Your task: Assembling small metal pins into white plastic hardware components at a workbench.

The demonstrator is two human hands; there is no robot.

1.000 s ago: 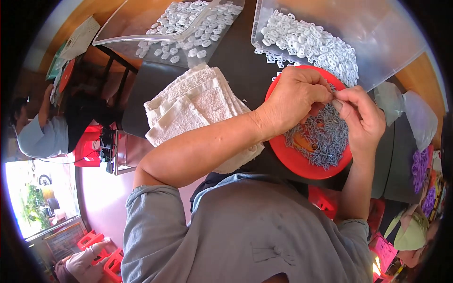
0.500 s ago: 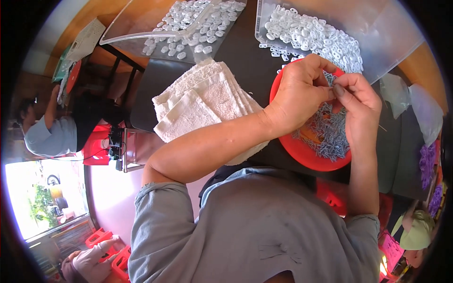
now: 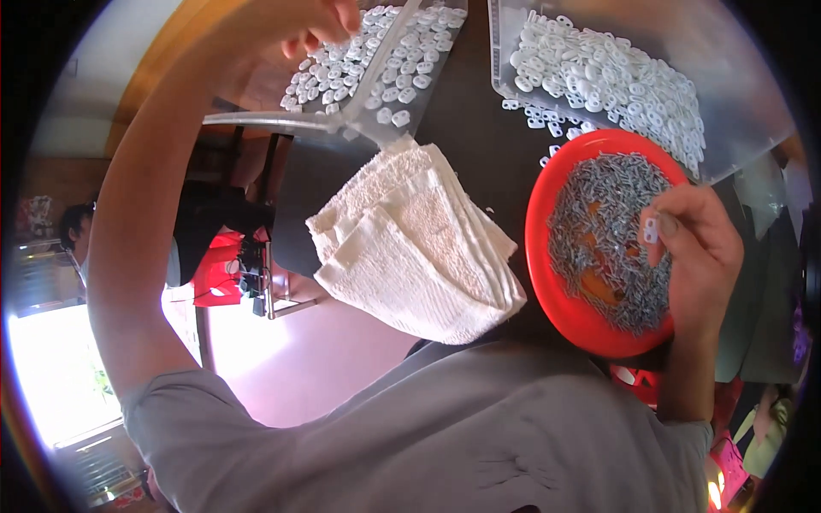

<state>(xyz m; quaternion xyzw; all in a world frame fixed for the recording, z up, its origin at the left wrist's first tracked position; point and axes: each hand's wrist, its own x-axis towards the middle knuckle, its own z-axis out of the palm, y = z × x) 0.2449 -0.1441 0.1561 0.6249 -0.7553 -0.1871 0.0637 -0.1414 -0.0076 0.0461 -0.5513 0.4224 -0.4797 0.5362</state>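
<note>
My left hand (image 3: 321, 24) is up at the top edge, above the left clear plastic bin (image 3: 282, 122). Its fingers hang apart with nothing seen in them; the picture's edge cuts off part of the hand. Small white oval plastic pieces (image 3: 338, 73) lie spread in that bin. My right hand (image 3: 703, 248) is closed, pinching one small white two-holed plastic piece (image 3: 651, 230) between thumb and finger. It hovers over the right side of a red bowl (image 3: 540, 248), which holds many small grey metal screws (image 3: 599, 197).
A folded cream towel (image 3: 419, 256) lies on the dark table (image 3: 453, 111) left of the bowl. Another clear bin (image 3: 727, 128) at the far right holds a heap of white pieces (image 3: 599, 73), some beside it. A person (image 3: 81, 231) is at the left, near a red stool (image 3: 218, 269).
My left hand has left my right hand and swung up and left to the left bin. My right hand stays by the bowl, its white piece now visible. The view has shifted.
</note>
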